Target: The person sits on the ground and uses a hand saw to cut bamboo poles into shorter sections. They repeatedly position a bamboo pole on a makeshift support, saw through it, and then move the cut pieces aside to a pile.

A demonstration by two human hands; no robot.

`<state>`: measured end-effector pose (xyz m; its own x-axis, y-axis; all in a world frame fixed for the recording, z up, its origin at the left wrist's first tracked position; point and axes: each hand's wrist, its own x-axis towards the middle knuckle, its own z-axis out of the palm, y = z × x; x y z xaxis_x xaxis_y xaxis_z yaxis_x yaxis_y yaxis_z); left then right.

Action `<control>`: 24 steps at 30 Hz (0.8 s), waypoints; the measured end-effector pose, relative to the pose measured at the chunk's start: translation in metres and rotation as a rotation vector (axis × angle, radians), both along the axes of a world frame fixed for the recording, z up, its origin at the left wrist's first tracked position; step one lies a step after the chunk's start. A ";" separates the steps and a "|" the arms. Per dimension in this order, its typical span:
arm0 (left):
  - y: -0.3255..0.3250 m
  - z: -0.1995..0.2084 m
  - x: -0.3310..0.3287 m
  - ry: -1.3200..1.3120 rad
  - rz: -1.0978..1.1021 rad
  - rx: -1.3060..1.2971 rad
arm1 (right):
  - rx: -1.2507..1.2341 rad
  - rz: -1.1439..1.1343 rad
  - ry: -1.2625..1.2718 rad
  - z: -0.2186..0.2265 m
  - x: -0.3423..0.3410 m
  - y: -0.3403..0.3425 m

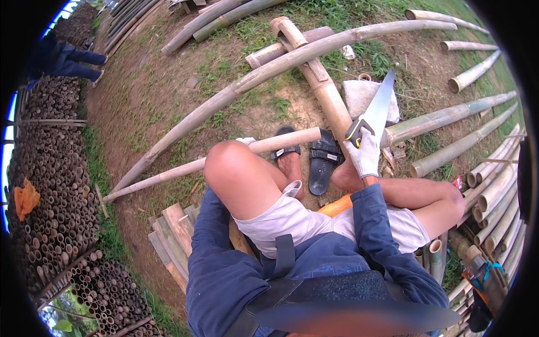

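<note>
Right grip point(364, 151) clamped round the saw point(380, 104), left grip point(245, 140) mostly hidden so can't tell, but held loosely that pole point(289, 139) could slip.

Grassy dirt ground point(154, 104) carries scattered bamboo poles point(474, 73), black sandals point(321, 178) and a pale block point(355, 100).

One handsaw point(382, 101) is showing, with two gloved hands, the right hand point(362, 154) and the left hand point(245, 140). One slim pale pole point(286, 140) and one long curved pole point(224, 98) are lying crosswise. Two black sandals point(321, 178), one pale block point(358, 92) and one notched post point(327, 95) are appearing. Five poles point(449, 119) are fanning out at the upper right. One orange cloth point(26, 198) is hanging leftward; one other person point(73, 59) is standing. The stacked tubes point(56, 168) are blurring together, perhaps numbering hundreds.
</note>
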<state>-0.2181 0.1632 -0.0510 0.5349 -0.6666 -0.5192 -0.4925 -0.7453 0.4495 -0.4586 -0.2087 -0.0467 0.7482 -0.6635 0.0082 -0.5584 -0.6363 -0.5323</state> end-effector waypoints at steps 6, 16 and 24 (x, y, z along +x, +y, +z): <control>0.000 0.022 -0.024 0.028 0.003 0.100 | -0.192 0.148 -0.041 0.023 -0.002 0.023; 0.002 0.033 0.034 -0.591 0.034 -0.308 | -0.131 -0.031 -0.114 0.010 0.003 0.017; -0.031 0.032 0.162 -0.666 0.128 -0.379 | -0.025 0.014 0.045 -0.008 -0.010 -0.011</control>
